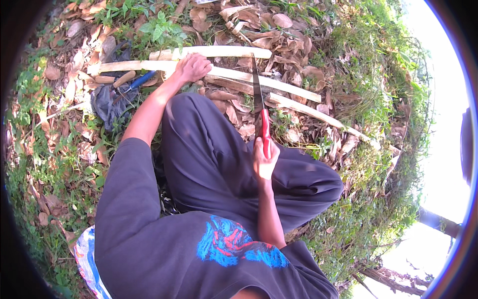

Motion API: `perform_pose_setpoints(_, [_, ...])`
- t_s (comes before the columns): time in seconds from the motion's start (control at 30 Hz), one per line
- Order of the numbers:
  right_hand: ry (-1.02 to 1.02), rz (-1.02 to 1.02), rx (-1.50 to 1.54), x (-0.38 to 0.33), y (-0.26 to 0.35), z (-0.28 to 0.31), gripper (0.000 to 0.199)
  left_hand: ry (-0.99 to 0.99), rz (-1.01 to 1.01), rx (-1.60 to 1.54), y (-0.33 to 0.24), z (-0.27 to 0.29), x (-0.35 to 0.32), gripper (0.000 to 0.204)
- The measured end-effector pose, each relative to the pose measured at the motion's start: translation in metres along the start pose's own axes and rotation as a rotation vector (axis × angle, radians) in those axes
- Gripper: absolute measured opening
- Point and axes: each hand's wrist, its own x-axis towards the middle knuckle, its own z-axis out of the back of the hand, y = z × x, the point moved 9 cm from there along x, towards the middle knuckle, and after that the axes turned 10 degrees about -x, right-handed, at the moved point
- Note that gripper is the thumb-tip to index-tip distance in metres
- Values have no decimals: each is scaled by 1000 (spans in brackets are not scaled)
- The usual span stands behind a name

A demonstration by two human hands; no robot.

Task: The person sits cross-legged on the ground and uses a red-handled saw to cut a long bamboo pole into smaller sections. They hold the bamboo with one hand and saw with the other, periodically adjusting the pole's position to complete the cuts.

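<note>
Lying across the leaf-strewn ground [313, 74], the long pale stick [286, 87] looks light and stiff, best held mid-length where the left hand [193, 68] closes over it, while the right hand [265, 158] grips the thin-bladed saw [258, 97] by its red handle.

Head view, person seated on leaf-strewn ground [62, 135]. The left hand [193, 68] rests on pale wooden strips [284, 87]; the right hand [265, 159] grips a red-handled saw [258, 99], blade crossing over them. Left: blue-handled tool [143, 80] touching a black plastic bag [106, 107].
</note>
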Motion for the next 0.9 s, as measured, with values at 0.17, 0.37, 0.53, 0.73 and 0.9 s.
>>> perform_pose_setpoints(0.17, [-19, -46, -47, -81, -2, 31, 12, -9, 117, -73, 14, -8, -10, 19])
perform_pose_setpoints(0.37, [-13, 69, -196, -37, 9, 29, 20, 115, 120, -61, 11, -12, -4, 16])
perform_pose_setpoints(0.53, [-6, -46, -11, -6, 4, 12, 24, 54, 58, -68, -3, 0, 4, 16])
perform_pose_setpoints(0.73, [17, -77, -104, -94, 2, 36, 16, 99, 180, -99, 11, -7, -7, 27])
perform_pose_setpoints(0.9, [-13, 72, -186, -48, -2, 26, 20, 167, 107, -38, 10, -18, -7, 28])
